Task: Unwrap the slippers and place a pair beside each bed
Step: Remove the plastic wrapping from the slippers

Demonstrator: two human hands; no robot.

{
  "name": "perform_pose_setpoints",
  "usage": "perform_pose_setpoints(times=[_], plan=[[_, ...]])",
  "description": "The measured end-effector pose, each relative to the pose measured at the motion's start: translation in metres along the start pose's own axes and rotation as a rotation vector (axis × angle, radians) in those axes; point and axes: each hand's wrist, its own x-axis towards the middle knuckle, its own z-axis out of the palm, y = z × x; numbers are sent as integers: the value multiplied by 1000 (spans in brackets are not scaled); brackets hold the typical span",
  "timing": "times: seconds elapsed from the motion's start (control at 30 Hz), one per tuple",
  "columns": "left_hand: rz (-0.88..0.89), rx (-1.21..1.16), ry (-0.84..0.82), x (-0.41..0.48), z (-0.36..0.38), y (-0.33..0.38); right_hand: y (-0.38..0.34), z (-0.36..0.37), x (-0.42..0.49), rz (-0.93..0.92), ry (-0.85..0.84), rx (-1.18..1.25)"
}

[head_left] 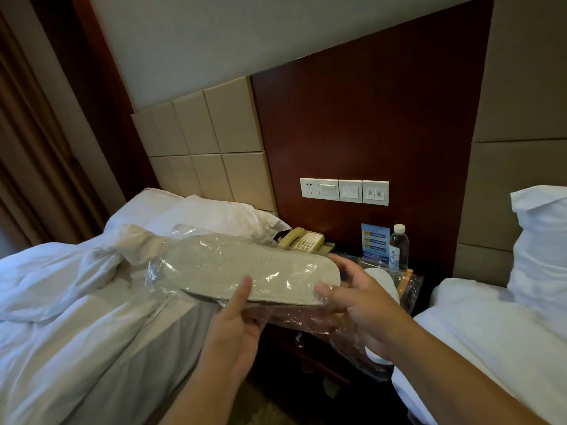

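A pale slipper pack [245, 268], sole up and wrapped in clear plastic, is held flat in front of me between the two beds. My left hand [239, 320] grips its near edge from below, thumb on top. At the pack's right end my right hand [359, 299] pinches the plastic. Under my right hand a second wrapped slipper pack [383, 280] lies on the nightstand, partly hidden, its loose plastic hanging over the front edge.
An unmade bed [76, 302] with white sheets is on the left, a made bed [491, 326] on the right. Between them the dark nightstand [306, 348] carries a phone [302, 240], a water bottle [398, 248] and a blue card [375, 240]. Wall switches [343, 191] sit above.
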Motion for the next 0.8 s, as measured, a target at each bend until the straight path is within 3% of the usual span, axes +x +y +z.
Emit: perform_pose_setpoints(times=[0.37,0.57,0.8], plan=[[81,-52,136,-1,4,10,-4,-14,-4,29,127,-129],[66,-81,137,-2,4,5,-7,-14,-7,114,16,-53],[105,-21,129,2,-3,15,-15,-23,-12,68,-15,-36]])
